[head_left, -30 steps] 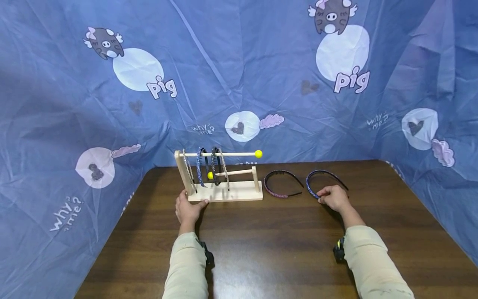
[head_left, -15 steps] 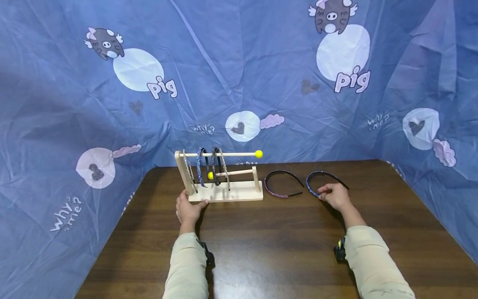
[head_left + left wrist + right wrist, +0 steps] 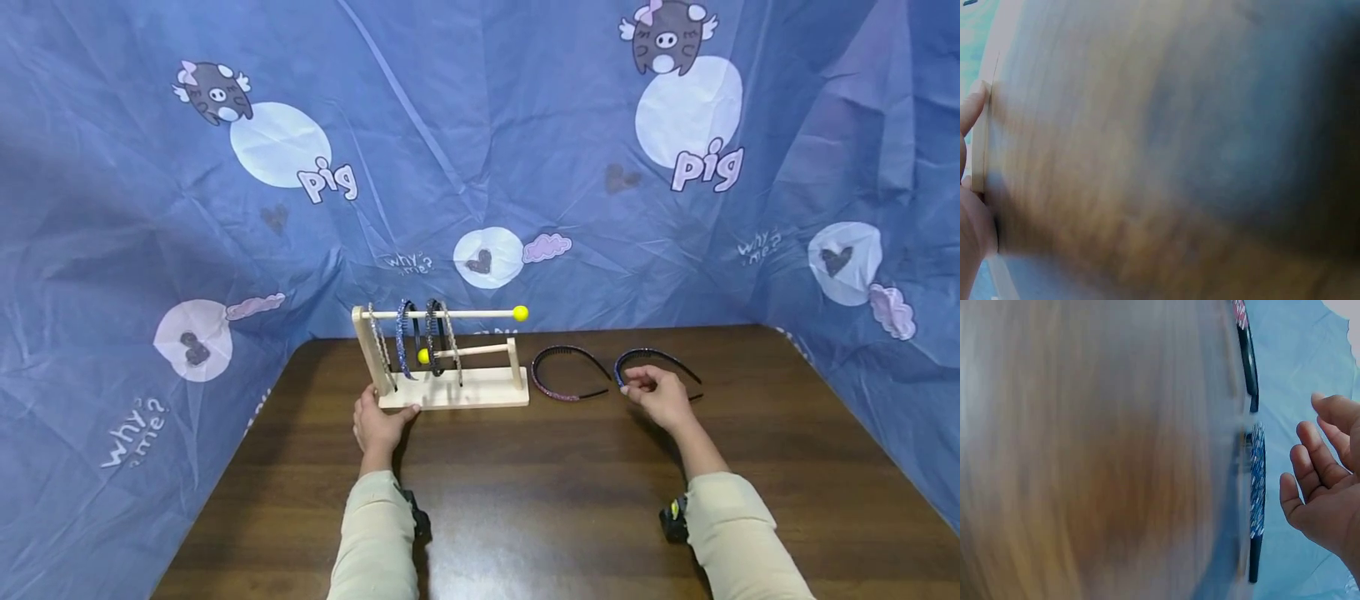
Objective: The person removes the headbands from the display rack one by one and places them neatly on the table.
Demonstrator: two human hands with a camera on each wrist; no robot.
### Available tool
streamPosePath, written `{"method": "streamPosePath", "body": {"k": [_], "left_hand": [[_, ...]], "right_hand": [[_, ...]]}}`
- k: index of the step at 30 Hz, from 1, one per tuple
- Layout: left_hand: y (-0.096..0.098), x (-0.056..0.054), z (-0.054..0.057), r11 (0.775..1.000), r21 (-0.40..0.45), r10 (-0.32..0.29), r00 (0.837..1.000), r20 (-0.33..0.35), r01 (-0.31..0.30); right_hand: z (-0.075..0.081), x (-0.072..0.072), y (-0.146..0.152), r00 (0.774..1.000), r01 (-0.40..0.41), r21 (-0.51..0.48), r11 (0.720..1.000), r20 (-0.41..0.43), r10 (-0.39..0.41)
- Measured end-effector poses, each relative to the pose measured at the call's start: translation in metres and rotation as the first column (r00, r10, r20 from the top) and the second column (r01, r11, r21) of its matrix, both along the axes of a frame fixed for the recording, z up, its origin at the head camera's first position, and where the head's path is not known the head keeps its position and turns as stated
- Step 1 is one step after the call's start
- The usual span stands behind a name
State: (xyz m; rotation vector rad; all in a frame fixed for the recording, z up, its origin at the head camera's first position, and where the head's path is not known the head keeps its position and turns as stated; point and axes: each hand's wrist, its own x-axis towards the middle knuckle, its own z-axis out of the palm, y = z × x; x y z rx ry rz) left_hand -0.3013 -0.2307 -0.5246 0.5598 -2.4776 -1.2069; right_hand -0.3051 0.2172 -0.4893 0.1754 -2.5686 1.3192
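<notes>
My left hand (image 3: 377,427) holds the left front corner of a wooden headband stand (image 3: 487,395), its thumb along the front edge. Several headbands hang on the stand's upper rod, among them a glittery blue headband (image 3: 401,340). To the right, another blue headband (image 3: 649,349) lies on the table. My right hand (image 3: 664,403) hovers over its near side, fingers loosely bent. From the right wrist, that hand (image 3: 1332,478) shows apart from the blue glitter headband (image 3: 1258,481), with nothing between fingers and thumb. A pink glitter headband (image 3: 556,393) lies between the stand and the blue one.
The brown wooden table (image 3: 525,492) carries all of this. A blue printed cloth (image 3: 420,167) hangs behind and at both sides. Yellow balls tip the rods, one being the upper ball (image 3: 521,313) at the right end. The left wrist view is mostly blurred table.
My right hand has risen from the blue headband and shifted slightly left, its fingers coming off the band. The left hand stays at the stand's corner.
</notes>
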Motion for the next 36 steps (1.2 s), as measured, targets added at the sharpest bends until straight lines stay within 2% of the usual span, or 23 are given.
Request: {"method": "streamPosePath", "body": {"k": [4, 8, 15, 23, 27, 31, 33, 36], "left_hand": [[0.000, -0.001, 0.001, 1.000, -0.001, 0.003, 1.000, -0.003, -0.003], [0.000, -0.003, 0.003, 1.000, 0.009, 0.002, 1.000, -0.017, -0.002], [0.000, -0.005, 0.003, 1.000, -0.006, -0.002, 1.000, -0.018, 0.002], [-0.001, -0.005, 0.003, 1.000, -0.007, 0.009, 1.000, -0.021, -0.009], [-0.002, -0.004, 0.004, 1.000, -0.008, 0.017, 0.999, -0.030, -0.017], [-0.002, -0.002, 0.003, 1.000, -0.004, 0.011, 0.999, -0.034, -0.011], [-0.002, -0.001, 0.002, 1.000, 0.000, 0.004, 1.000, -0.026, -0.004], [-0.004, 0.003, 0.000, 1.000, 0.009, 0.002, 1.000, -0.020, -0.002]], "right_hand": [[0.006, 0.002, -0.015, 0.998, -0.056, -0.107, 0.993, 0.021, 0.059], [0.014, 0.006, -0.033, 0.990, -0.124, -0.204, 0.971, 0.033, 0.134], [0.016, 0.006, -0.064, 0.977, -0.209, -0.305, 0.929, -0.022, 0.212], [0.021, 0.011, -0.090, 0.961, -0.268, -0.337, 0.902, -0.033, 0.273], [0.033, 0.017, -0.106, 0.947, -0.309, -0.388, 0.868, -0.039, 0.319], [0.046, 0.026, -0.122, 0.934, -0.343, -0.397, 0.851, -0.050, 0.353], [0.046, 0.027, -0.128, 0.932, -0.350, -0.403, 0.846, -0.055, 0.359], [0.037, 0.022, -0.138, 0.924, -0.367, -0.416, 0.832, -0.059, 0.378]]}}
